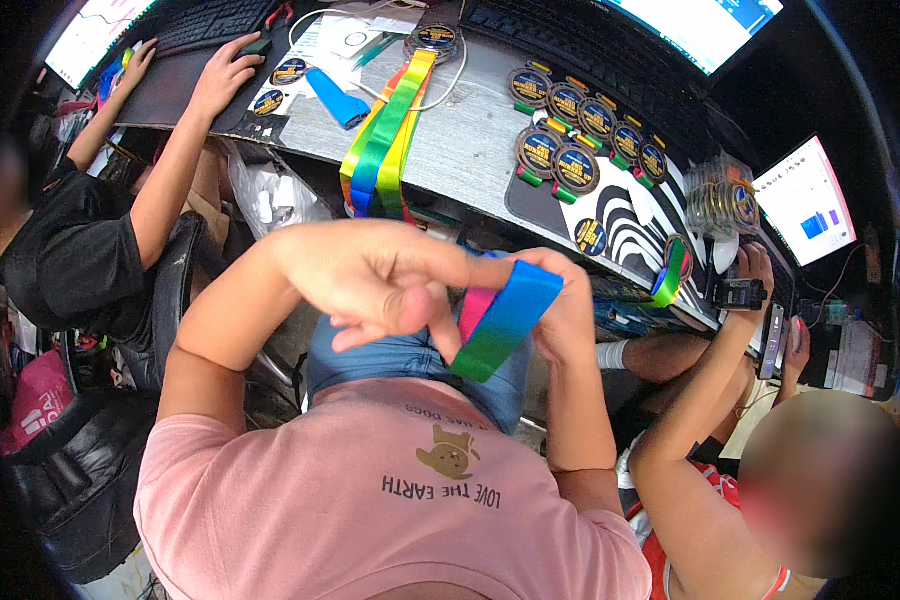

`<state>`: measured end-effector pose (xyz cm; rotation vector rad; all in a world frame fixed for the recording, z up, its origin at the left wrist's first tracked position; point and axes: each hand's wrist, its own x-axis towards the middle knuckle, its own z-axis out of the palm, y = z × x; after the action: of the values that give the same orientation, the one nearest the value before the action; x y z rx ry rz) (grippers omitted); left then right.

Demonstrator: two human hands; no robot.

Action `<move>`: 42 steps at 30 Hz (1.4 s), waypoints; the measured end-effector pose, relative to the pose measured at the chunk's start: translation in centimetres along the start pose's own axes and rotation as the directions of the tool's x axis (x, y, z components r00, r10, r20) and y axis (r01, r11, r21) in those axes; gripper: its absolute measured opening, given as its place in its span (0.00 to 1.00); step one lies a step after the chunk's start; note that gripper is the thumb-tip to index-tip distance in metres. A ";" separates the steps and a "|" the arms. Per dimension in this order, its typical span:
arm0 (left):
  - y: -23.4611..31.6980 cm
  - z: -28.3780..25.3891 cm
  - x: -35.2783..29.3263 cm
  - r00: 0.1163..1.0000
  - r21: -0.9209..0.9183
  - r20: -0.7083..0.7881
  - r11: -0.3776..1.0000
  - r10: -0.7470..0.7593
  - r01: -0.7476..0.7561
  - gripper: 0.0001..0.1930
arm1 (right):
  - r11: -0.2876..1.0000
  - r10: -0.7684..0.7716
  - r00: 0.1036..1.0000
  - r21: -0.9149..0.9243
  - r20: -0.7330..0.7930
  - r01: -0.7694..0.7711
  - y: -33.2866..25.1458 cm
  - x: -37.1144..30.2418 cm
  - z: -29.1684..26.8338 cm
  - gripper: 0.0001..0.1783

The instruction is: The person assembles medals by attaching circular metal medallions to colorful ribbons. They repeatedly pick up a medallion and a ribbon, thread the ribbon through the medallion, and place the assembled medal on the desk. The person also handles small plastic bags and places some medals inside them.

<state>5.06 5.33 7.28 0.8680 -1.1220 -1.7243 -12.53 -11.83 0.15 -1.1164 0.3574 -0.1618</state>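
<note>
Over my lap a wide ribbon [510,320], blue shading to green with a pink part, is bent in a loop between my hands. My right hand [567,305] grips its far right end, with most of the fingers hidden behind it. From the left, my left hand [370,275] reaches two outstretched fingers to the ribbon's left side, and they engage the loop; its thumb stands apart from the ribbon. Ahead on the desk lies a medal [433,40] whose rainbow ribbons [390,130] hang over the front edge.
Several round medals [575,165] are grouped on the grey desk [450,150], near a clear plastic container [720,195]. A blue flat object [337,98] and a white cable lie at the left. One person [80,240] sits at my left, another [700,480] at my right.
</note>
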 end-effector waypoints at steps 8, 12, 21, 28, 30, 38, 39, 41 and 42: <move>0.3 1.2 -1.0 0.998 0.027 0.063 1.000 -0.013 0.011 0.49 | 0.985 -0.158 0.986 -0.060 0.062 0.161 -2.7 -1.0 1.1 0.11; -0.6 1.0 -1.1 1.000 0.021 0.017 1.000 -0.019 0.018 0.48 | 0.537 -0.538 0.838 -0.729 0.091 0.424 -4.8 -1.9 3.5 0.13; -0.4 0.6 -0.7 0.984 0.000 -0.176 1.000 0.008 -0.008 0.39 | -0.320 -0.616 0.352 -0.632 0.705 0.706 -9.5 -1.3 2.9 0.07; 1.4 2.0 0.8 0.914 0.109 -0.403 0.988 -0.055 0.108 0.34 | 0.096 -0.643 0.523 -0.619 0.559 0.780 -8.2 0.6 1.2 0.09; 1.1 1.9 1.3 0.908 0.172 -0.416 0.977 -0.042 0.124 0.30 | 0.321 -0.697 0.573 -0.526 0.432 0.788 -7.4 1.6 0.9 0.10; 0.7 0.9 1.6 0.927 0.211 -0.370 0.966 -0.061 0.148 0.27 | 0.846 -0.437 0.874 -0.235 0.210 0.479 -6.9 1.0 0.7 0.08; 0.6 0.6 1.6 0.935 0.219 -0.346 0.963 -0.074 0.157 0.27 | 0.862 -0.418 0.880 -0.207 0.226 0.463 -7.0 1.2 0.4 0.08; 0.2 0.5 1.7 0.942 0.219 -0.328 0.964 -0.073 0.151 0.27 | 0.880 -0.395 0.884 -0.175 0.250 0.442 -7.1 1.3 0.2 0.09; 0.2 0.4 1.8 0.945 0.219 -0.320 0.964 -0.073 0.148 0.27 | 0.882 -0.392 0.884 -0.171 0.256 0.440 -7.2 1.2 0.2 0.08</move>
<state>4.07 3.74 7.43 1.3264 -1.0967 -1.4916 -10.98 -15.17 6.41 -1.4142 -0.0699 -0.3877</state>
